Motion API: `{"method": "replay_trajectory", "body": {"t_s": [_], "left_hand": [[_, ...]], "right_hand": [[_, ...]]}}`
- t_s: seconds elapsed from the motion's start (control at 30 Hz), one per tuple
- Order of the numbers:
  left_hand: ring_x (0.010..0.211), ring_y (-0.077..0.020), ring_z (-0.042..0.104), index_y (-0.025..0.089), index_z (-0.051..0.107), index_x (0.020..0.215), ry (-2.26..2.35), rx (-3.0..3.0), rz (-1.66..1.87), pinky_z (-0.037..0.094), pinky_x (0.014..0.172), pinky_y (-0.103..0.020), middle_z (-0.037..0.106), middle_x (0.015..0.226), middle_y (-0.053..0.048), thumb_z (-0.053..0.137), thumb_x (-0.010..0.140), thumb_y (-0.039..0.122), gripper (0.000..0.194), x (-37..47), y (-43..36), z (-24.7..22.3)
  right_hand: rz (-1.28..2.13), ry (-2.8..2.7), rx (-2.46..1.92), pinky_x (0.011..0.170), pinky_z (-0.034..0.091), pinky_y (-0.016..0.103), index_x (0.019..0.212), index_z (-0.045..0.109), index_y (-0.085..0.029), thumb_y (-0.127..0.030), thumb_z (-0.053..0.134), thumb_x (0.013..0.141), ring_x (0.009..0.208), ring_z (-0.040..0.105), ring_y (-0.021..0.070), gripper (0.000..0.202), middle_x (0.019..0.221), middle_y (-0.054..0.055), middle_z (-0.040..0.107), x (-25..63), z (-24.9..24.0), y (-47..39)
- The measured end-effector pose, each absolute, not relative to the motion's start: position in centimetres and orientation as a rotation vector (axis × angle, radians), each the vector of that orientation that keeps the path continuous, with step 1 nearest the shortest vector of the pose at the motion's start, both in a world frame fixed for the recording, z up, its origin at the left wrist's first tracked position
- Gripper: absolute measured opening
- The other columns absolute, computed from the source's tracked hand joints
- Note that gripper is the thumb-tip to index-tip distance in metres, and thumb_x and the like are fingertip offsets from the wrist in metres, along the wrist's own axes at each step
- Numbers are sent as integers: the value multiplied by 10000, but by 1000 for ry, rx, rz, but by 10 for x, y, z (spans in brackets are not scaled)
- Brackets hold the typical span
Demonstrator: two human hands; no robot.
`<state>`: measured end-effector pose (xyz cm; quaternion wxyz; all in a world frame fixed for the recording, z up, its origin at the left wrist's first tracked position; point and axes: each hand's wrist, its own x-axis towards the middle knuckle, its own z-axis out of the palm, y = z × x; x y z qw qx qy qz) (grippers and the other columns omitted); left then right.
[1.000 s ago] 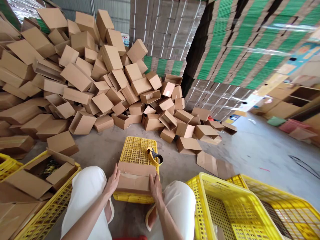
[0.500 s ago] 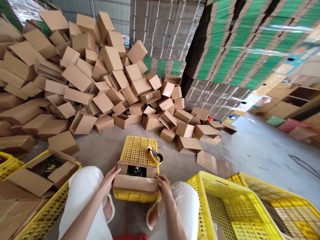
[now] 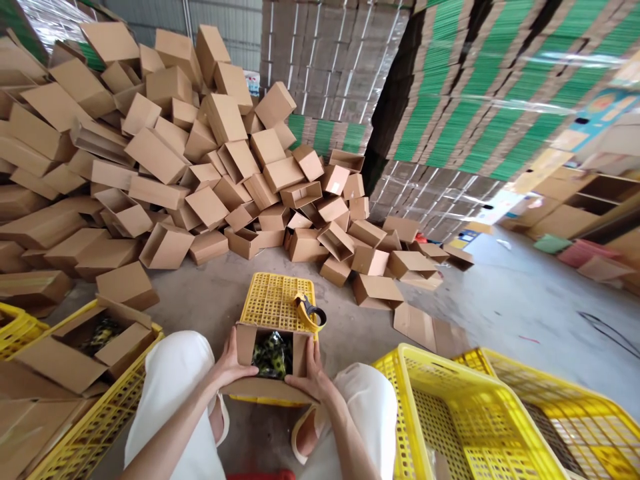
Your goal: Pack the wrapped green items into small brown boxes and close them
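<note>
A small open cardboard box [image 3: 246,347] rests on an upturned yellow crate [image 3: 270,293] between the knees. Inside it lie dark green and yellow items in clear wrapping [image 3: 273,355]. My left hand [image 3: 230,365] grips the box's left side, thumb over the near edge. On the right side my right hand [image 3: 311,375] holds it the same way, thumb pointing inward. The near flap is folded outward below the thumbs. Beyond the box, a yellow and black tape dispenser [image 3: 310,312] lies on the crate's right edge.
Many empty cardboard boxes [image 3: 210,207] are heaped ahead and to the left. An open box with wrapped items [image 3: 100,333] sits over a yellow crate [image 3: 95,420] at left. Yellow crates [image 3: 450,380] stand at right, and strapped cardboard stacks [image 3: 450,87] rise behind.
Both hands have shifted inward along the box's sides, with thumbs now over the near edge. The near flap has swung outward and down, and more of the wrapped items shows.
</note>
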<state>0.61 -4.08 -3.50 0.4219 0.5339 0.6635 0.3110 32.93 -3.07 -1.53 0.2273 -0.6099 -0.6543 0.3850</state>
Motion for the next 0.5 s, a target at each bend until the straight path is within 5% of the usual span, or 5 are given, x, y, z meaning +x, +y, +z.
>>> {"method": "replay_trajectory", "body": {"t_s": [0.1, 0.17, 0.27, 0.37, 0.5], "left_hand": [[1635, -448, 261, 90, 20, 1717, 1790, 1359, 678, 255, 1327, -516, 180, 1761, -301, 869, 648, 389, 1398, 17, -43, -29], [1596, -430, 359, 85, 70, 1718, 1805, 1348, 674, 307, 1303, -488, 231, 1740, -284, 799, 700, 368, 1284, 18, -44, -23], [1547, -392, 447, 106, 341, 1661, 1746, 1273, 797, 361, 1271, -442, 358, 1693, -231, 703, 768, 416, 1013, 7, -45, -14], [1446, -370, 556, 163, 687, 1343, 1643, 1063, 1025, 448, 1207, -432, 633, 1473, -168, 617, 817, 490, 624, -12, -43, -10], [1160, -346, 731, 184, 728, 1136, 1643, 511, 1227, 609, 943, -433, 786, 1139, -145, 626, 855, 535, 461, -26, -42, -10]], "right_hand": [[904, -1923, -1719, 1341, 195, 555, 1739, 19, -136, -409, 834, 719, 1678, -83, 378, 1334, 1810, 210, -125, 320, -22, -32], [813, -1937, -1667, 1343, 177, 580, 1740, 72, -133, -340, 786, 728, 1680, -45, 397, 1256, 1817, 205, -75, 317, -22, -31], [823, -1812, -1569, 1336, 218, 589, 1706, 303, -160, -317, 738, 726, 1672, 154, 403, 1084, 1801, 180, 205, 319, -14, -26], [993, -1562, -1458, 1288, 348, 559, 1577, 559, -202, -373, 698, 770, 1551, 460, 382, 837, 1621, 138, 567, 331, 1, -21], [1051, -1154, -1432, 1107, 549, 496, 1457, 674, -155, -497, 662, 833, 1274, 698, 360, 712, 1332, 141, 780, 353, 14, -21]]}}
